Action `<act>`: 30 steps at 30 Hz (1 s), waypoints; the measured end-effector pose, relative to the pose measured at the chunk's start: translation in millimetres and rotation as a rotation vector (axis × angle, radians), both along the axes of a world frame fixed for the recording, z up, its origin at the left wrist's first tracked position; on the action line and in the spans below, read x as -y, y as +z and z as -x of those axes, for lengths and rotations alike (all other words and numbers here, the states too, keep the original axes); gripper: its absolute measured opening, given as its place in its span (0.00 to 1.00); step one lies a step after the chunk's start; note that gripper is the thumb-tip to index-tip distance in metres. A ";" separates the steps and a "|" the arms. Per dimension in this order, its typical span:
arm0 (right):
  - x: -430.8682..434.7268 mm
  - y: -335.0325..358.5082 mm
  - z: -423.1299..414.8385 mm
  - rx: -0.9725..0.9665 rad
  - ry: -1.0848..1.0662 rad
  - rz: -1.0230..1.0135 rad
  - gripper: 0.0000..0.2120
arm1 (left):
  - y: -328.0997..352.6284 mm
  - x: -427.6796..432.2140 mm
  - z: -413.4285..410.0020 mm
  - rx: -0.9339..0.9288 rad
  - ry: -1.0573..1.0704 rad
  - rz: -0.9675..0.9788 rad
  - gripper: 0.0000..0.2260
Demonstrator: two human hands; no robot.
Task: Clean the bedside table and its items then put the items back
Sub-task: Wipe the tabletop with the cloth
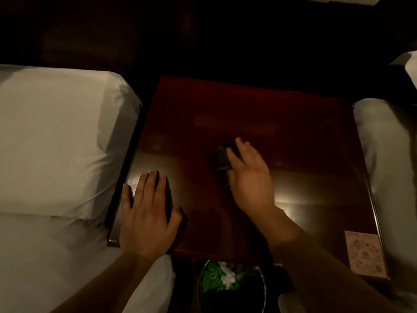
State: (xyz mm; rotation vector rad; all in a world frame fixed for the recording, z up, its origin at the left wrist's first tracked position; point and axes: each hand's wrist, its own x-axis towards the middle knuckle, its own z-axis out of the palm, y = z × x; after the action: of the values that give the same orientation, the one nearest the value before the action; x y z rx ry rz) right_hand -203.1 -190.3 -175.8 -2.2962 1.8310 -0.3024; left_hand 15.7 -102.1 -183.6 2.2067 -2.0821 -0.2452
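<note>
The dark glossy wooden bedside table (304, 143) fills the middle of the dim view. My left hand (147, 213) lies flat with straight fingers on the table's front left corner. My right hand (250, 177) is near the table's centre with its fingers over a small dark cloth (220, 158), which it presses onto the wood. Most of the cloth is hidden under my fingers. A pale patterned card (364, 254) lies at the table's front right corner.
A white pillow (56, 143) on a bed borders the table on the left. Another white bed (388, 154) borders it on the right. A dark bin (232, 288) holding green and white waste stands on the floor below the table's front edge.
</note>
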 end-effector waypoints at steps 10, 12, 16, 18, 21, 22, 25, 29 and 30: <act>-37.1 5.3 -23.0 0.012 0.463 -0.002 0.25 | -2.3 -3.3 -5.5 -0.082 0.008 0.063 0.33; -50.6 6.5 43.4 -0.033 0.302 -0.007 0.26 | -3.9 -1.6 -5.4 -0.065 -0.003 0.070 0.33; -70.9 12.8 159.9 -0.084 -0.170 0.015 0.22 | -8.9 -1.8 -5.5 -0.022 -0.035 0.056 0.32; -75.1 6.7 178.6 -0.072 -0.382 0.029 0.23 | -9.9 -1.6 -4.6 -0.008 -0.047 0.054 0.32; -85.5 -4.5 153.6 0.015 -0.650 0.051 0.23 | -8.7 -0.6 -2.4 -0.003 -0.036 0.051 0.31; -90.7 -6.3 135.0 0.024 -0.671 0.062 0.23 | -8.5 -0.9 -1.4 0.002 -0.034 0.049 0.31; -110.0 -7.7 59.0 0.006 -0.379 0.087 0.26 | -7.4 -0.6 -2.0 0.019 -0.039 0.044 0.30; -106.2 -0.6 6.0 -0.051 0.325 0.028 0.29 | -3.4 -2.4 -5.3 -0.018 -0.037 0.041 0.27; -91.4 -2.5 15.1 -0.083 0.361 0.049 0.29 | -1.6 -2.5 -5.5 -0.057 -0.035 0.041 0.27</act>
State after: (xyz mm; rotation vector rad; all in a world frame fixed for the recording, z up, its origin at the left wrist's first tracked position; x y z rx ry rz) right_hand -218.2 -98.9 -178.3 -2.6472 1.4142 -0.2005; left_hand 21.2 -99.5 -185.2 2.1166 -2.0777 -0.2623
